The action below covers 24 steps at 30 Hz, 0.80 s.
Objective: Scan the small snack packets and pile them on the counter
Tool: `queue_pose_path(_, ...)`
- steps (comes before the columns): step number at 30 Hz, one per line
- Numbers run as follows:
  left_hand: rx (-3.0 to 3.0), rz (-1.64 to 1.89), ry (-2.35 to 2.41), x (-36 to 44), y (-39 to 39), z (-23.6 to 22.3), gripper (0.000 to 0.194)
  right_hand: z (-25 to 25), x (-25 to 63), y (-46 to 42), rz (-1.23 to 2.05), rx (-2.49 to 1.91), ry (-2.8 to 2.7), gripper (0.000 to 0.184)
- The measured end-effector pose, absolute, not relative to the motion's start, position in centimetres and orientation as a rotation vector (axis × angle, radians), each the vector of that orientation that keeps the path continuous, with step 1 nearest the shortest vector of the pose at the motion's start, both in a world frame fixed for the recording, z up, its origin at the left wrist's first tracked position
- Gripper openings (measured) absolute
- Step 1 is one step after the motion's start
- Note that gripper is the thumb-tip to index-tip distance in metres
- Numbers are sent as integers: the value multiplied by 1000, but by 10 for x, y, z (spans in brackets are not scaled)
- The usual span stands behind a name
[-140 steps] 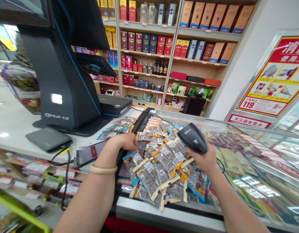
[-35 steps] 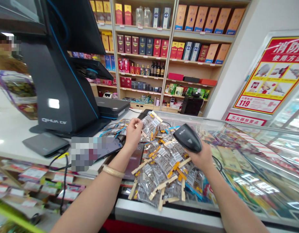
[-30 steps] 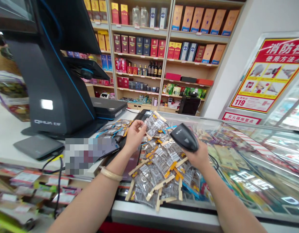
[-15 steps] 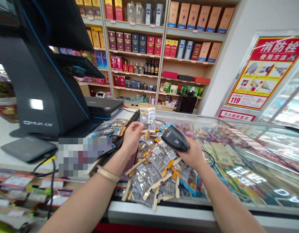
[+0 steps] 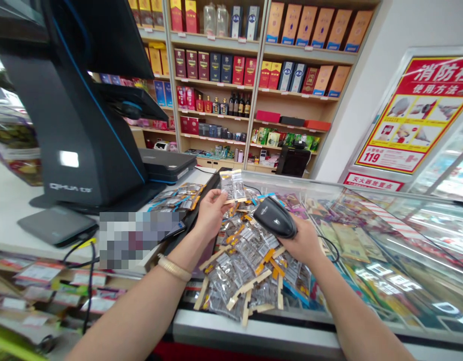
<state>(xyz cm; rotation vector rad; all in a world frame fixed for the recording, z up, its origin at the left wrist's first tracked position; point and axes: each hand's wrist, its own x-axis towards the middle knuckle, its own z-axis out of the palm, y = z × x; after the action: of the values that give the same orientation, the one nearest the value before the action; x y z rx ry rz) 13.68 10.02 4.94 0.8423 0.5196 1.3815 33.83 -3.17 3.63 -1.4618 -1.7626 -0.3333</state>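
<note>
Between the thumb and fingers of my left hand [image 5: 213, 210] is a small clear snack packet [image 5: 233, 186], held up by its left edge with its printed side towards me. My right hand [image 5: 302, 240] is wrapped round a black barcode scanner [image 5: 273, 216], whose head points left towards the packet, apart from it. Below both hands lies a heap of similar packets [image 5: 246, 260] with cream and orange edges, on the glass counter [image 5: 366, 235]. Another small pile of packets [image 5: 178, 196] lies left of my left hand.
A cash register with a screen [image 5: 84, 125] stands at the left, beside a flat grey device [image 5: 58, 225]. The scanner's black cable [image 5: 331, 245] loops on the glass. Shelves of boxed bottles [image 5: 216, 65] line the back, and a red notice [image 5: 419, 115] hangs on the right wall.
The view has turned slightly left, so everything sits further right. The packet has tilted a little in my left hand. My right hand keeps the scanner aimed towards it.
</note>
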Motion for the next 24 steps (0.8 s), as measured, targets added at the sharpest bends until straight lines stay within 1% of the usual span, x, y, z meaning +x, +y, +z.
queue_pose_path(2, 733, 1391, 507, 135, 103, 53, 26, 33, 341, -31, -371, -1456, -1745, 22)
queue_pose_path(3, 667, 1413, 497, 133, 105, 56, 23, 31, 343, -31, -393, -1456, -1732, 26)
queue_pose_path(4, 598, 1446, 489, 130, 107, 59, 22, 29, 344, -30, -410, -1442, -1721, 29)
queue_pose_path(6, 461, 1529, 489, 124, 113, 66, 20, 26, 348, -29, -432, -1427, -1707, 31)
queue_pose_path(12, 213, 1703, 618, 99, 137, 73, 22, 26, 349, -30, -431, -1422, -1693, 28)
queue_pose_path(17, 222, 1676, 667, 95, 146, 64, 21, 32, 344, -32, -420, -1414, -1697, 18)
queue_pose_path(20, 497, 1582, 726, 103, 140, 56, 12, 33, 344, -32, -421, -1412, -1691, 17)
queue_pose_path(21, 678, 1544, 761, 106, 137, 54, 6, 32, 344, -32, -424, -1415, -1685, 19)
queue_pose_path(22, 901, 1503, 794, 110, 133, 52, 5, 31, 345, -31, -426, -1420, -1682, 21)
queue_pose_path(24, 1418, 1392, 821, 116, 124, 47, 16, 29, 346, -30, -425, -1436, -1681, 25)
